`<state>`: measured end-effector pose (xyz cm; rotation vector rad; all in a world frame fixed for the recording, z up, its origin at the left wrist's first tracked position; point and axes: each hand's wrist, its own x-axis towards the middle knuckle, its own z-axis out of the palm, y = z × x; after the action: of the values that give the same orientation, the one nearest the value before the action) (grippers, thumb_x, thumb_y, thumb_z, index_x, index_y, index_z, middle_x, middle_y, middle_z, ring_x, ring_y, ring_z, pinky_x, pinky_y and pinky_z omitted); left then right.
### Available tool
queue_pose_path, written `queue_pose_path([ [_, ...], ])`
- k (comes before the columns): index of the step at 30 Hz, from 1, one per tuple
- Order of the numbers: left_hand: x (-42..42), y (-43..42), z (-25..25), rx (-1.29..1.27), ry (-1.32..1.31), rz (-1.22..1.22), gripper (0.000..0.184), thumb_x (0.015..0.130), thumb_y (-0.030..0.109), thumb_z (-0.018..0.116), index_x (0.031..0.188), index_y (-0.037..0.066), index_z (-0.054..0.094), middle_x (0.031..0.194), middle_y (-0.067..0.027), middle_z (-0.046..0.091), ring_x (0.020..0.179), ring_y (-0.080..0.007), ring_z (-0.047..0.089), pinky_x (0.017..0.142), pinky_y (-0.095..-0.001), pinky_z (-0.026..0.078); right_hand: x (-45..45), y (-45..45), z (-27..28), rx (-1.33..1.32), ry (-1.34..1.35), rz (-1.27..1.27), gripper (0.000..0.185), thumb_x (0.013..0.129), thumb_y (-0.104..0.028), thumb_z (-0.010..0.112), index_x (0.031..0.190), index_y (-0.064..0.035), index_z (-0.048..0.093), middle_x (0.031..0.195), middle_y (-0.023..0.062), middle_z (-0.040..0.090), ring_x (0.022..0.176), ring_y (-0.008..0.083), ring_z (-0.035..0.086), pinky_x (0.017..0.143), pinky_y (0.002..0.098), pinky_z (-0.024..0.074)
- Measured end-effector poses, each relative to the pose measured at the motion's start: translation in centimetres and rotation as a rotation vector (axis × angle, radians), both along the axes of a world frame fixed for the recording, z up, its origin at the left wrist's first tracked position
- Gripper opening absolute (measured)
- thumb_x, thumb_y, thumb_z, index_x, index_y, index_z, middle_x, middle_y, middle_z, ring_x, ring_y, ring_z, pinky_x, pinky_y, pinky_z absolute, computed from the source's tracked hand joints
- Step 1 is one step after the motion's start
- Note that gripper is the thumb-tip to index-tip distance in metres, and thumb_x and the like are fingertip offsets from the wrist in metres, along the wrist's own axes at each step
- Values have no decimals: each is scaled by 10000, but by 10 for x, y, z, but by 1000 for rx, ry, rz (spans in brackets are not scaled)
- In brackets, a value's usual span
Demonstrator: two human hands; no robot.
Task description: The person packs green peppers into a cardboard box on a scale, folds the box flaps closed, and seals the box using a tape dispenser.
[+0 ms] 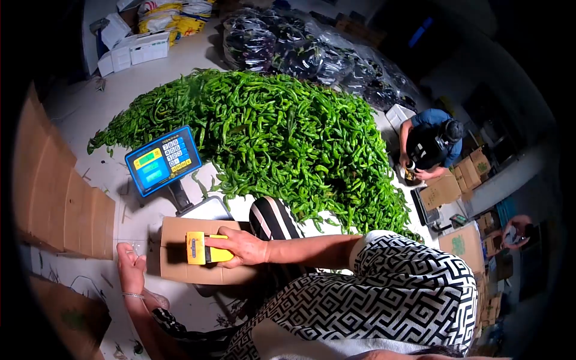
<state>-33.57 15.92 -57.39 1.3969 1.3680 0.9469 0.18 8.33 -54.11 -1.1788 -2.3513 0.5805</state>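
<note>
My right hand (240, 247) grips a yellow tape dispenser (196, 248) and holds it over a closed brown cardboard box (180, 273). The box lies in front of me, close to my striped trouser leg. To the left of the box is my left hand (131, 264), its fingers curled in; I cannot make out whether anything small is in them. A scale with a blue display (163, 161) stands just beyond the box, its metal platform (207, 209) partly hidden by it. Past the scale spreads a large heap of green chili peppers (288, 132).
Stacked brown cartons (66, 204) rise on the left. At the right, another person (433, 141) crouches by the heap near more cardboard boxes (441, 192). Dark filled plastic bags (300, 48) lie at the back, and white foam boxes (147, 49) stand at the upper left.
</note>
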Motion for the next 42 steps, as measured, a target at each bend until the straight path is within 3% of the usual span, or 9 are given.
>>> queue_pose_path([
  [8, 18, 2, 36, -227, 77, 152, 401, 802, 136, 703, 1116, 23, 481, 934, -58, 591, 782, -152, 550, 641, -296, 492, 7, -1, -7, -52, 6, -79, 747, 659, -202, 777, 1336, -154, 465, 1221, 172, 546, 1093, 345, 542, 920, 382, 467],
  [11, 3, 5, -7, 323, 101, 114, 582, 756, 282, 740, 1176, 7, 445, 1100, -195, 590, 1008, -237, 574, 855, -354, 455, 5, 2, -18, -150, 26, -76, 610, 644, -269, 785, 1163, -62, 540, 1111, 199, 547, 1014, 366, 552, 852, 407, 477],
  [12, 10, -3, 38, -123, 223, 68, 598, 754, 282, 742, 1205, 33, 438, 995, -146, 628, 878, -192, 604, 797, -350, 470, 0, 5, -7, -96, 6, -46, 592, 637, -273, 790, 1125, -47, 543, 1088, 203, 536, 986, 376, 550, 828, 419, 479],
  [14, 9, 4, 31, 122, 380, 120, 458, 761, 287, 740, 1086, 46, 525, 830, -90, 632, 734, -150, 590, 688, -313, 475, 4, 4, -20, -6, 78, -6, 518, 682, -238, 778, 1089, -22, 543, 1058, 139, 547, 988, 286, 524, 870, 357, 425],
  [17, 18, -1, 32, 170, 392, 132, 728, 793, 276, 709, 1413, 191, 337, 525, -7, 337, 488, -120, 373, 490, -291, 334, 13, -1, -26, -1, 127, -24, 474, 678, -232, 784, 1044, -28, 563, 1015, 120, 561, 903, 254, 556, 800, 342, 454],
  [24, -15, 13, 1, 379, 631, 267, 265, 911, 323, 554, 1028, 110, 660, 885, -39, 648, 773, -152, 596, 684, -304, 465, 40, -10, -57, -222, 250, -46, 303, 705, -124, 749, 964, -52, 610, 911, 80, 586, 848, 223, 581, 771, 325, 466],
  [27, -11, 6, 12, 327, 180, 234, 273, 786, 94, 610, 1046, 32, 670, 1126, -165, 566, 1027, -306, 561, 865, -363, 472, 37, -10, -49, -277, 196, -47, 255, 725, -151, 736, 947, -76, 634, 981, 105, 589, 901, 231, 586, 770, 343, 466],
  [31, 8, -4, 32, 173, -364, 223, 273, 769, -50, 557, 1037, -43, 614, 1016, -117, 596, 782, -200, 614, 711, -285, 506, 44, -15, -49, -479, 223, -44, 486, 817, -268, 667, 1207, -34, 496, 1163, 129, 557, 1015, 239, 590, 839, 354, 503],
  [42, -67, 30, 12, 439, -1449, -140, 104, 855, 56, 570, 940, 43, 513, 820, -39, 561, 668, -120, 538, 639, -288, 494, 46, -18, -43, -716, 300, -71, 577, 924, -370, 523, 1370, -61, 328, 1333, 117, 450, 1183, 262, 489, 980, 411, 433],
])
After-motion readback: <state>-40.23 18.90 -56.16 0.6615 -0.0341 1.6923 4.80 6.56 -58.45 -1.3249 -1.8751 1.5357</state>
